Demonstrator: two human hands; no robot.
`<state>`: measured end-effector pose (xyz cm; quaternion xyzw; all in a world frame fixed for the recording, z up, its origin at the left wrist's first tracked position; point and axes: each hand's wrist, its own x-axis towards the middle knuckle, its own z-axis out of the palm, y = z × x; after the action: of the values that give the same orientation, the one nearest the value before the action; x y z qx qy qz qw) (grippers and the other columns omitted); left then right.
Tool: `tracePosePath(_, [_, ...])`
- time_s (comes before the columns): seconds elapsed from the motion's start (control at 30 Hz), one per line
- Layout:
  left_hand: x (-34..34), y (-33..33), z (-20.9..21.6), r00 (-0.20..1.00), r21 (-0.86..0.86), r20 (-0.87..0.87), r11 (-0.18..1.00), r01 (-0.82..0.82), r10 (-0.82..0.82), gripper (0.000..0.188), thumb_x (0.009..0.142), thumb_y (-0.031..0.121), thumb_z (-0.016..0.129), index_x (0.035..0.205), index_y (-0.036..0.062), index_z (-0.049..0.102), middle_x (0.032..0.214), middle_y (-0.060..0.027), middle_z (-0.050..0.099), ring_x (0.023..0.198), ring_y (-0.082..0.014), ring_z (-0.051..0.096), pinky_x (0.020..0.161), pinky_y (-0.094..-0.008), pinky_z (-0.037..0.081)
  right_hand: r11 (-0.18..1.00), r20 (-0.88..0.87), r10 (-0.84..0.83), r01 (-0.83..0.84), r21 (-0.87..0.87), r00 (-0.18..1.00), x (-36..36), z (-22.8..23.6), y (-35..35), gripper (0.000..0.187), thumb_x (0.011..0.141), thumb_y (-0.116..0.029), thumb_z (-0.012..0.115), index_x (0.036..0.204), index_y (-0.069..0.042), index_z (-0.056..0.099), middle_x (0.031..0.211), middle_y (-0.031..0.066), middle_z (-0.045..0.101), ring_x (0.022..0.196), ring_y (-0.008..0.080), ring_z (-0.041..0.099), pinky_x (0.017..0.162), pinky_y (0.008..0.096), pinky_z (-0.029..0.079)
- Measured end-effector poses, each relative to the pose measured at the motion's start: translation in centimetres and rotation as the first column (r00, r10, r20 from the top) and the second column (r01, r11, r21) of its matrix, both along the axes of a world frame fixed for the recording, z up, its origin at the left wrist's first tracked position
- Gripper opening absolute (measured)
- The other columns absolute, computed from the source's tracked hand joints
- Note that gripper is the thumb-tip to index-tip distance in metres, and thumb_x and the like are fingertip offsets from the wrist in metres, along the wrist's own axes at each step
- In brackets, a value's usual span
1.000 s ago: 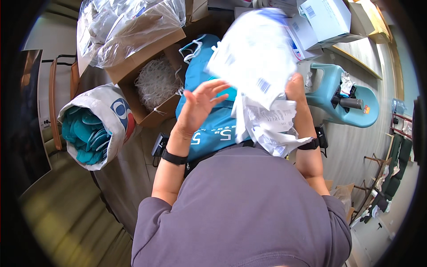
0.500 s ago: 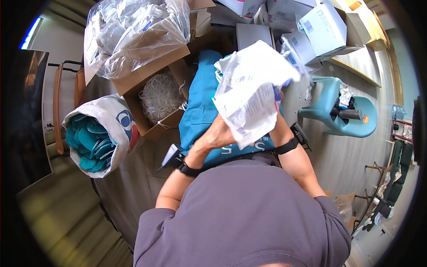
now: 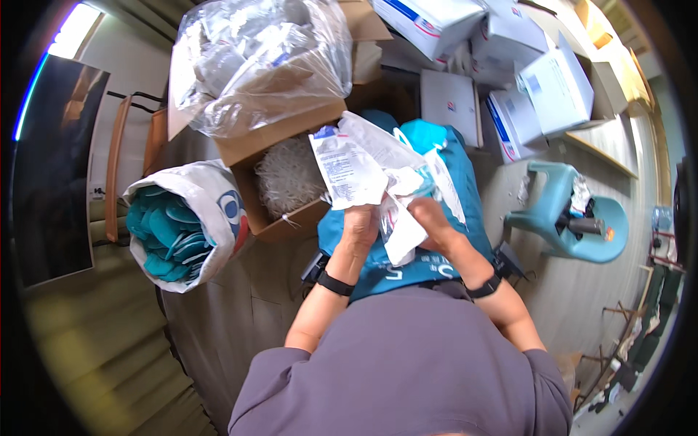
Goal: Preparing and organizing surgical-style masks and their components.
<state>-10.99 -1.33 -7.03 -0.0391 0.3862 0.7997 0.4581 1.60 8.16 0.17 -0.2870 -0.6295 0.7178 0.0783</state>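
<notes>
Two hands on one white plastic mailer bag [image 3: 363, 167], crumpled, thin, a printed label on its flat face. My left hand [image 3: 360, 227] pinches its lower edge; right hand [image 3: 429, 218] fingers seem curled into the folds, partly hidden. Bag held above teal fabric [image 3: 443, 247], beside an open cardboard box [image 3: 283, 218].

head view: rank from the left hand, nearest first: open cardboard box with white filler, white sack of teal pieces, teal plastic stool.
From the left hand, which grips a white plastic mailer bag:
1. Open cardboard box with white filler, just to its left, almost beside the hand.
2. White sack of teal pieces, farther left on the floor.
3. Teal plastic stool, far to the right, past the right hand.
</notes>
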Motion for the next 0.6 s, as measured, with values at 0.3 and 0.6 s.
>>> tracePosePath(0.3, [-22.5, 0.6, 4.7, 0.749, -0.092, -0.554, 0.867, -0.49, 0.364, 0.057, 0.092, 0.011, 0.063, 0.144, 0.0078, 0.04, 0.137, -0.0057, 0.05, 0.118, -0.0205, 0.054, 0.097, -0.0342, 0.051, 0.962, -0.204, -0.243, 0.21, -0.172, 0.948, 0.7, 0.8, 2.4, 0.026, 0.097, -0.009, 0.057, 0.121, 0.0, 0.061, 0.11, 0.0099, 0.068, 0.097, 0.0162, 0.066, 0.083, 0.0276, 0.052])
tracePosePath(0.6, [-40.8, 11.0, 17.2, -0.06, -0.362, -0.613, 0.348, -0.865, -0.787, 0.045, 0.085, 0.029, 0.071, 0.119, 0.0021, 0.06, 0.113, -0.0164, 0.066, 0.109, -0.0237, 0.061, 0.092, -0.0335, 0.05, 0.881, 0.023, -0.463, 0.463, -0.093, 0.886, 3.3, -2.5, 3.8, 0.017, 0.098, -0.009, 0.055, 0.105, 0.0, 0.067, 0.092, 0.0079, 0.071, 0.074, 0.0103, 0.065, 0.065, 0.0229, 0.05])
